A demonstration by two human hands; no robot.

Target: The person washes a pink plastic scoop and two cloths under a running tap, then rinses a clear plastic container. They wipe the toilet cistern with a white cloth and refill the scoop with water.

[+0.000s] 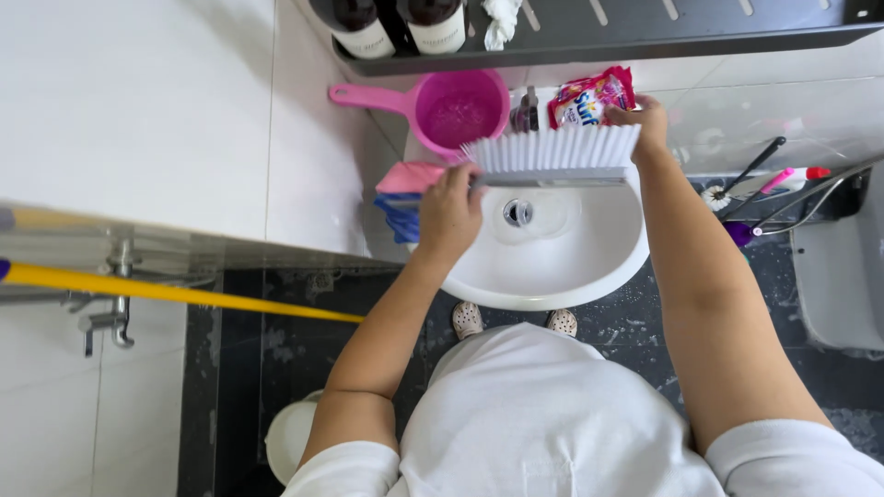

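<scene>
fingers of left hand grip the brush; right hand pinches a packet.

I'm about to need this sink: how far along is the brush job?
Early, it seems. Done: the brush is over the sink, bristles up, gripped by the left hand. In hand: the right hand holds a pink detergent packet above the bristles. Left: no powder or foam shows on the bristles, and the sink looks free of suds, so any scrubbing and rinsing remain.
</scene>
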